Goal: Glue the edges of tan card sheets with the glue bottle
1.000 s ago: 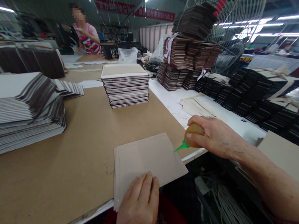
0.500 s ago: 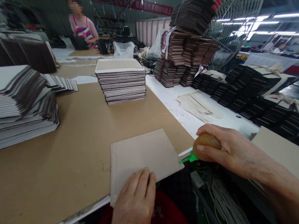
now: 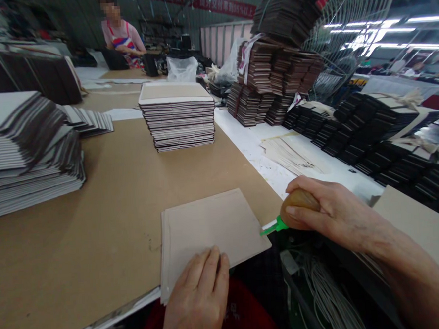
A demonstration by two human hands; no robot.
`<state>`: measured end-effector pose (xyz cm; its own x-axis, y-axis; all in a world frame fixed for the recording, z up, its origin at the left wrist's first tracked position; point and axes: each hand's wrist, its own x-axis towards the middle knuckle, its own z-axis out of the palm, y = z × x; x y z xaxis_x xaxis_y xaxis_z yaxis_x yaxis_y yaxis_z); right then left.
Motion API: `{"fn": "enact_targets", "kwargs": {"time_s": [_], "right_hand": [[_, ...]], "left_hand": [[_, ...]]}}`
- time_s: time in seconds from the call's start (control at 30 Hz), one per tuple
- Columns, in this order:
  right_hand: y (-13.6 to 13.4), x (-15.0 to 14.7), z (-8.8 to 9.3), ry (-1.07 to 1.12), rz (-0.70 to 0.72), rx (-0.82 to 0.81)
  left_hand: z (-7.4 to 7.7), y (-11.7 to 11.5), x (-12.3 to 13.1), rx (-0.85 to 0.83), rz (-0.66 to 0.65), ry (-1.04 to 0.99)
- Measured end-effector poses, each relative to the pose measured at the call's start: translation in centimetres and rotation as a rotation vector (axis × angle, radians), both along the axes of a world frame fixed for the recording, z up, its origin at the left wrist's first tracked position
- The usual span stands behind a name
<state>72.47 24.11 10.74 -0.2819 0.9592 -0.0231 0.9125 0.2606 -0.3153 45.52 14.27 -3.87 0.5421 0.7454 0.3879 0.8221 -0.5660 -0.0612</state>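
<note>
A grey cardboard sheet [image 3: 208, 229] lies at the near edge of the brown table [image 3: 120, 195]. My left hand [image 3: 200, 297] rests flat on the sheet's near edge, fingers stretched out and together. My right hand [image 3: 330, 210] is closed around a small brown glue bottle [image 3: 298, 204] with a green nozzle [image 3: 271, 227]. The nozzle tip points left at the sheet's right near corner, just touching or a hair off it.
A neat stack of boards [image 3: 178, 115] stands mid-table. A fanned pile [image 3: 25, 146] fills the left. Brown bundles [image 3: 277, 71] and black stacks [image 3: 370, 135] crowd the white table on the right. Another person [image 3: 120, 36] works at the far end. White cords [image 3: 331, 296] hang below.
My right hand drew the glue bottle down the sheet's right edge from the far corner to the near corner. The left hand stayed on the sheet.
</note>
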Motion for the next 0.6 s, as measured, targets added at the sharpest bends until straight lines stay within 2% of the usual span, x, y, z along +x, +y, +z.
{"fn": "enact_targets", "kwargs": {"time_s": [0.37, 0.6], "right_hand": [[4.9, -2.0, -0.8, -0.015, -0.026, 0.129], [5.3, -2.2, -1.0, -0.011, -0.015, 0.133]], "left_hand": [[-0.6, 0.2, -0.1, 0.051, -0.005, -0.018], [-0.6, 0.2, -0.1, 0.06, -0.013, -0.013]]}}
